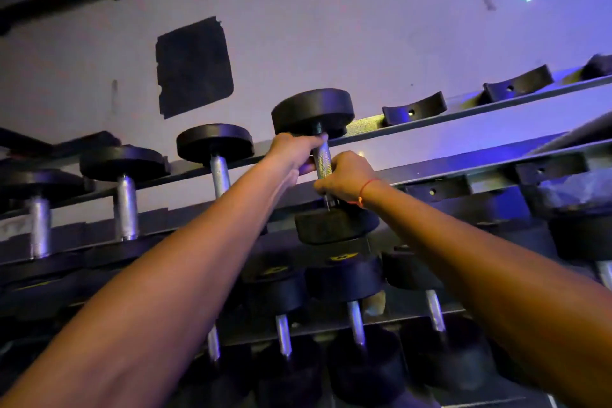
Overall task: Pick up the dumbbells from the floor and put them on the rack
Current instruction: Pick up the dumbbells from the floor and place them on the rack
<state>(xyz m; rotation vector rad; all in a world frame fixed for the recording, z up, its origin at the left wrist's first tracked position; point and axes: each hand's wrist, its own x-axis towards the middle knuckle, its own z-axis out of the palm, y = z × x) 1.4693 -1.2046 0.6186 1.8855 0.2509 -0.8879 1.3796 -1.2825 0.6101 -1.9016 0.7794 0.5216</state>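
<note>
A black round-headed dumbbell (313, 111) with a knurled steel handle lies across the two rails of the rack's top tier (463, 116). Both hands grip its handle: my left hand (294, 151) wraps the far part just below the upper head, my right hand (347, 177) wraps the near part above the lower head. A red thread circles my right wrist. The dumbbell's far head sits at the back rail, its near head at the front rail.
Three more dumbbells (215, 146) rest to the left on the same tier. Vacant black saddles (414, 108) line the tier to the right. A lower tier holds several dumbbells (351, 278). Behind stands a grey wall with a black patch (193, 68).
</note>
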